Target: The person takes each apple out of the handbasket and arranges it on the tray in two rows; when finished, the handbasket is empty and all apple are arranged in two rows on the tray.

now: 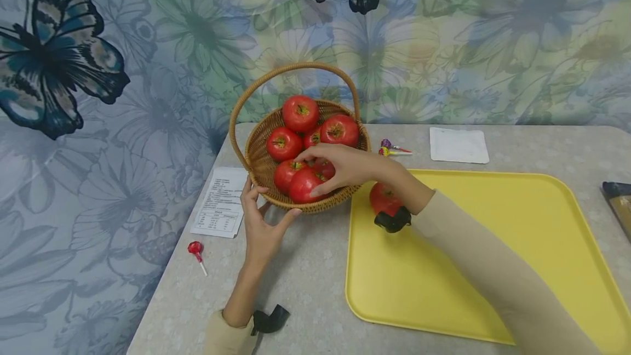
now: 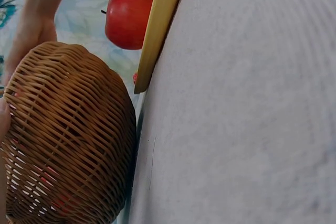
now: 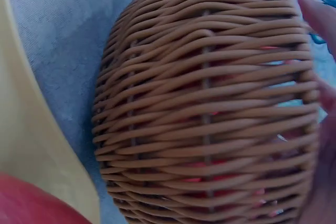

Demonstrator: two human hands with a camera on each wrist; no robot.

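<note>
A wicker basket (image 1: 305, 206) with a tall arched handle holds several red apples (image 1: 300, 114). My left hand (image 1: 263, 232) grips the basket's front left rim, fingers near the handle's foot and thumb along the front. Over the basket's front part, my right hand (image 1: 347, 163) has its fingers and thumb curled round a red apple (image 1: 304, 184), which it partly covers. Another apple (image 1: 384, 199) sits on the yellow tray (image 1: 473, 256) below my right wrist. In the right wrist view, the woven side (image 3: 205, 103) fills most of the picture, and red shows through its gaps.
Left of the basket lie a printed sheet (image 1: 219, 204) and a red lollipop (image 1: 195, 248). Behind the tray are more lollipops (image 1: 389, 149) and a white square (image 1: 458, 145). A dark packet (image 1: 618, 201) is at the right edge. The patterned wall backs the table.
</note>
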